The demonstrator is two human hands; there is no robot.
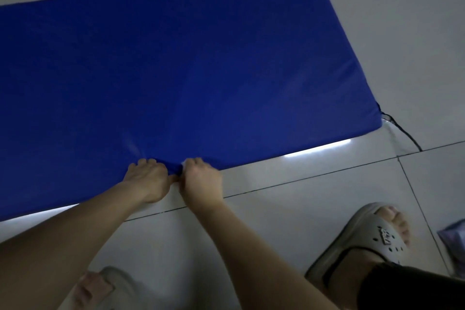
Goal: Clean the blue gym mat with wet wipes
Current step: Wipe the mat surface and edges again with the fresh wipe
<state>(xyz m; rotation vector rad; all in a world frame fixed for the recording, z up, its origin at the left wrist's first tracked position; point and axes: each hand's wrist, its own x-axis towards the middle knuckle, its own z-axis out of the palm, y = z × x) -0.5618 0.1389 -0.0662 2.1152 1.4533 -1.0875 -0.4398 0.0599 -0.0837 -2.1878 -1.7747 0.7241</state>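
Both hands sit side by side at the mat's near edge: the left hand point(148, 178) clenched on the edge of the blue mat point(176, 70), the right hand point(202, 178) pinching a white wipe point(183, 164) against it. The mat stretches away from them across the tiled floor point(314, 196). Behind the hands, pale slippers point(372, 231) stand on the tiles.
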